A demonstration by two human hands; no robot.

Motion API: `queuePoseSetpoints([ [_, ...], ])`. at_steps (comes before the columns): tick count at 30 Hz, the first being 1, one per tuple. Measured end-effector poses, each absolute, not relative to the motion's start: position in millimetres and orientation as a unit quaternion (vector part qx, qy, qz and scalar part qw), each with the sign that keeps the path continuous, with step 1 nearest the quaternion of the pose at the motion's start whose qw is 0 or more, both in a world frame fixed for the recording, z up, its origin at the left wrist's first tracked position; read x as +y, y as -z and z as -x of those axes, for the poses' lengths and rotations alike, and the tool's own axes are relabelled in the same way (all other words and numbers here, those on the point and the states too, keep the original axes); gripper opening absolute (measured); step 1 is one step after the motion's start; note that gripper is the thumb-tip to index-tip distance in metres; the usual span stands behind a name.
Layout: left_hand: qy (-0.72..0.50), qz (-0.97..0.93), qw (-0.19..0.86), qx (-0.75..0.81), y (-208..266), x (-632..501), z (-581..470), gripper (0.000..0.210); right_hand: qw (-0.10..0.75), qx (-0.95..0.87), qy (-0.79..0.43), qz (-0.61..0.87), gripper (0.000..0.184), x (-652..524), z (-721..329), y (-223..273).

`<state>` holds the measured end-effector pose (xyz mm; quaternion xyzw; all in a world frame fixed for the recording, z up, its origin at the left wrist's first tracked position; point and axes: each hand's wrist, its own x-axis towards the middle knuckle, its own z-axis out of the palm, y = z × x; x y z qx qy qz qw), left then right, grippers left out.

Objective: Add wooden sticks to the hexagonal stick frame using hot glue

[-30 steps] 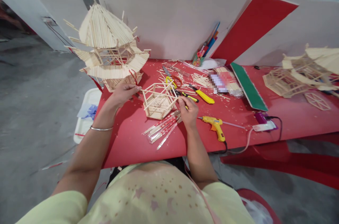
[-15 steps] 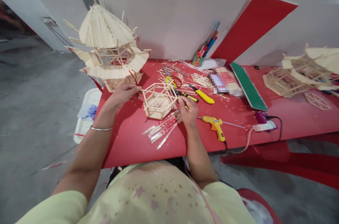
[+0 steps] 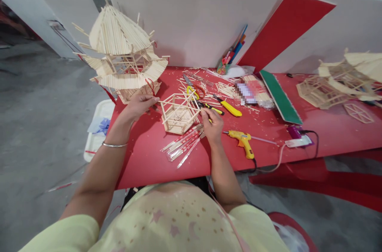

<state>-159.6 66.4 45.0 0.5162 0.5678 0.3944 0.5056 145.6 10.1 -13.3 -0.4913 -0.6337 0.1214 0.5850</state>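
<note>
A small six-sided frame of thin wooden sticks [image 3: 176,128] stands on the red table in front of me. A wooden stick [image 3: 180,105] runs across its upper near side. My left hand [image 3: 139,105] pinches the stick's left end between thumb and fingertips. On the other side, my right hand [image 3: 212,123] is closed at its right end, by the frame's corner. Wrapped sticks in clear and red packets [image 3: 183,144] lie just below the frame. Behind my left hand rises a tall stick pagoda [image 3: 122,53] with tiered roofs.
A yellow glue gun [image 3: 243,140] lies right of my right hand, its cord trailing right. Behind the frame are scissors [image 3: 191,87], a yellow-handled cutter [image 3: 231,108] and loose sticks [image 3: 225,90]. A green board [image 3: 280,99] and another stick model [image 3: 334,81] are farther right.
</note>
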Motion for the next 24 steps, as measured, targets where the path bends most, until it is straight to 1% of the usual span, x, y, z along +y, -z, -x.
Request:
queuePoseSetpoints([
  [10, -0.395, -0.519, 0.507, 0.563, -35.3, 72.9, 164.8, 0.045, 0.581, -0.632, -0.130, 0.496, 0.022, 9.4, -146.0, 11.8],
  [18, -0.384, -0.536, 0.509, 0.554, -34.0, 75.0, 167.2, 0.040, 0.609, -0.629, -0.136, 0.464, 0.019, 12.3, -146.8, 12.6],
  [24, -0.374, -0.541, 0.515, 0.550, -38.4, 74.6, 164.1, 0.041, 0.607, -0.627, -0.144, 0.466, 0.023, 12.2, -147.9, 11.2],
])
